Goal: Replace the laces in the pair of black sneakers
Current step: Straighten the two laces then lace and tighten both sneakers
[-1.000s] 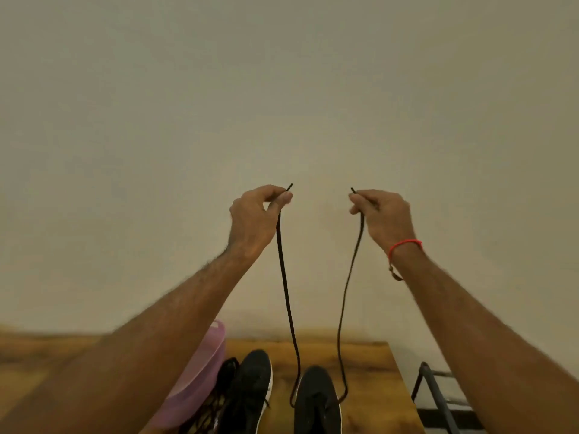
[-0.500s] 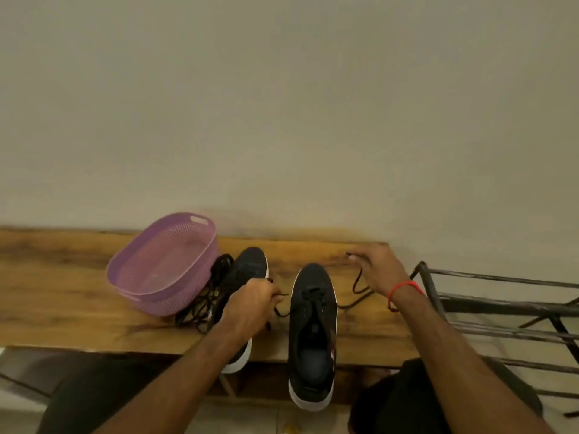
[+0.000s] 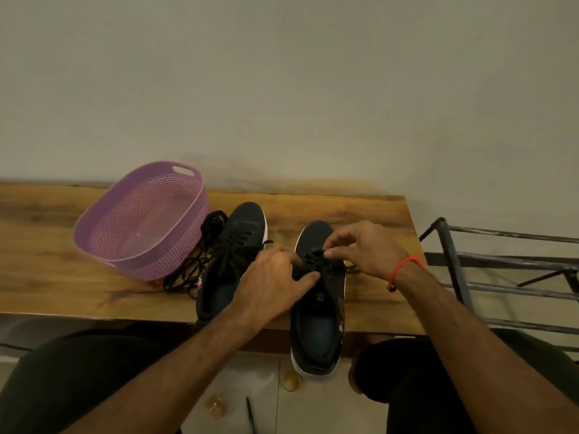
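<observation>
Head-worn view, downward over hands (image 3: 316,267)

Both forearms reach forward, converging mid-scene. Left hand (image 3: 272,285) palm-down, fingers curled, thumb extended right, pinching lace (image 3: 316,261). Right hand (image 3: 365,250) just beside it, fingertips (image 3: 329,254) pinching same lace; red thread on wrist.
</observation>
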Action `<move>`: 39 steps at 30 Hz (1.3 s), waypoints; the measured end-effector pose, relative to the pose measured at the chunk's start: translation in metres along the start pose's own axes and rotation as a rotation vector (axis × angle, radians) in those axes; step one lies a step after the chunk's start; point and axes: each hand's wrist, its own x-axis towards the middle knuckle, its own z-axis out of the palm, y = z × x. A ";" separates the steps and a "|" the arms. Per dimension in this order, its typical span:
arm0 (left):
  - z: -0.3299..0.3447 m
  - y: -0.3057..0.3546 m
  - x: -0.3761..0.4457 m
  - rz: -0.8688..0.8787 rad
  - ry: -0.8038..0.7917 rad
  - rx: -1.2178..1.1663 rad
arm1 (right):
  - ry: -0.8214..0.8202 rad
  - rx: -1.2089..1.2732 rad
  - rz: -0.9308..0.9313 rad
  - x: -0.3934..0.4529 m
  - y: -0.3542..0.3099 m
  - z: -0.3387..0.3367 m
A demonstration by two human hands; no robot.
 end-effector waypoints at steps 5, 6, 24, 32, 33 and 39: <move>-0.006 0.001 0.002 -0.053 -0.050 -0.120 | -0.092 -0.029 -0.027 -0.002 -0.005 0.009; -0.006 0.000 0.003 -0.078 -0.083 -0.168 | -0.092 -0.031 -0.029 -0.001 -0.005 0.011; -0.010 -0.005 0.005 -0.309 -0.235 -0.557 | -0.088 -0.158 -0.113 0.001 -0.006 0.033; -0.010 -0.006 0.006 -0.262 -0.247 -0.475 | -0.134 -0.215 -0.101 -0.002 -0.011 0.031; -0.009 -0.006 0.006 -0.259 -0.247 -0.471 | -0.136 -0.215 -0.103 -0.002 -0.011 0.031; -0.008 -0.005 0.006 -0.236 -0.227 -0.464 | -0.135 -0.207 -0.115 -0.003 -0.010 0.030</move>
